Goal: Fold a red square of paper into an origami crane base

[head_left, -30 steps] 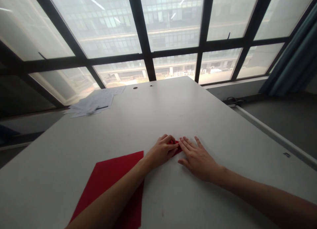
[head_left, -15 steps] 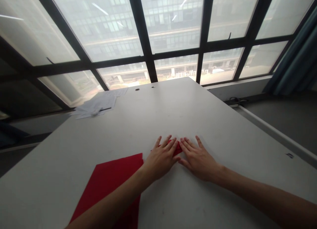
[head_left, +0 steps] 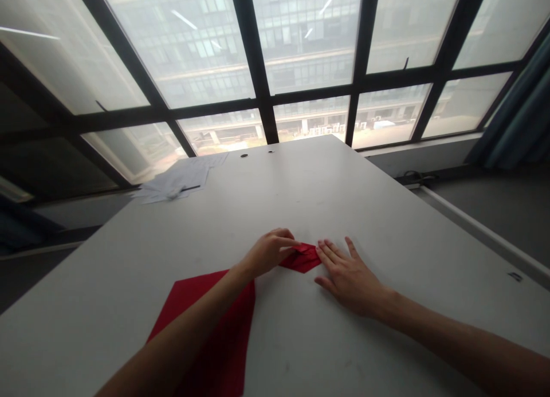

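Observation:
A small piece of folded red paper (head_left: 304,259) lies on the white table, with creases and layered flaps showing on its top. At its left upper edge my left hand (head_left: 270,252) is closed, thumb and fingers pinching the paper. My right hand (head_left: 350,276) lies flat and open, its fingertips pressing the paper's right corner and the thumb held apart from it. A larger red sheet (head_left: 223,339) rests on the table under my left forearm, which hides part of it.
The white table (head_left: 296,179) reaches toward the windows (head_left: 309,36). Loose white papers (head_left: 176,179) with a dark pen (head_left: 190,188) on them lie at its far left. A blue curtain (head_left: 511,116) hangs on the right.
My left hand has moved left off the top of the folded paper and gone from flat to pinching its edge. More of the paper now shows. My right hand stays nearly in place.

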`<state>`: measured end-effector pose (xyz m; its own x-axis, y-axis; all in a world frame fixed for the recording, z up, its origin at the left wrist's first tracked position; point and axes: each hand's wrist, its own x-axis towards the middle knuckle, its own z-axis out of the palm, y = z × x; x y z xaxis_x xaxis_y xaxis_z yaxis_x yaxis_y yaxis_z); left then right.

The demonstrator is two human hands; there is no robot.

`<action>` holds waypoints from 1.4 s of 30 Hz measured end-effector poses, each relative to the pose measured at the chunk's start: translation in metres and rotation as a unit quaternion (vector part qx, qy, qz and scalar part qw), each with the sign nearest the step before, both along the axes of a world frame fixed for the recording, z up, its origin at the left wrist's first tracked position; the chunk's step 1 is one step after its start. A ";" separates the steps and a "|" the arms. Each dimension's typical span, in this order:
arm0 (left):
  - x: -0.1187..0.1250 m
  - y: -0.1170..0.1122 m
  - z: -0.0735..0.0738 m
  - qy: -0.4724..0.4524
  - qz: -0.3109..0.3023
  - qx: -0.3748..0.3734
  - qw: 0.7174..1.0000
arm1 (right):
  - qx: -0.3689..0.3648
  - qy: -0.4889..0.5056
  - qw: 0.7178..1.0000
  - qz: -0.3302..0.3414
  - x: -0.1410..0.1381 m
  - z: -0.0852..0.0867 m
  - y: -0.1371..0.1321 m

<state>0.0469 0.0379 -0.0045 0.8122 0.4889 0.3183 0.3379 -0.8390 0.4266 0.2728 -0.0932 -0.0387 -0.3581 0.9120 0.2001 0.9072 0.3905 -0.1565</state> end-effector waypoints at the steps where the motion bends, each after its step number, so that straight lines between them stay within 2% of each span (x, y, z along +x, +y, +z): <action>1: 0.001 0.002 -0.004 -0.017 0.000 -0.018 1.000 | 0.002 -0.002 1.000 -0.001 0.000 0.000 0.000; 4: 0.003 0.004 -0.018 -0.062 0.040 -0.059 0.996 | 0.006 -0.007 1.000 -0.003 0.000 0.001 -0.001; 6: 0.003 0.005 -0.023 -0.066 0.068 -0.060 0.994 | 0.007 -0.010 1.000 -0.003 0.000 0.001 -0.001; 8: 0.001 0.007 -0.020 -0.045 0.082 -0.027 0.995 | 0.008 -0.013 1.000 -0.005 -0.001 0.002 -0.001; 11: -0.001 0.003 -0.005 0.026 0.067 0.055 0.996 | 0.012 -0.015 1.000 -0.008 -0.001 0.002 -0.001; 15: 0.004 -0.029 0.009 0.095 0.067 0.161 0.980 | 0.019 -0.012 1.000 -0.004 -0.002 0.000 -0.001; 18: 0.014 -0.060 0.001 0.147 0.054 0.199 0.967 | 0.022 -0.013 1.000 -0.010 -0.002 -0.001 -0.001; 21: 0.019 -0.074 -0.014 0.172 0.085 0.194 0.962 | 0.022 -0.015 1.000 -0.011 -0.002 -0.002 -0.001; 24: 0.017 -0.075 -0.022 0.176 0.111 0.183 0.961 | 0.029 -0.018 0.999 -0.008 -0.002 -0.003 -0.001; 31: 0.013 -0.072 -0.024 0.181 0.125 0.140 0.965 | 0.033 -0.013 0.999 -0.005 -0.001 -0.004 0.000; 42: 0.004 -0.066 -0.030 0.223 0.194 0.115 0.948 | 0.014 -0.013 1.000 -0.011 0.000 -0.004 0.000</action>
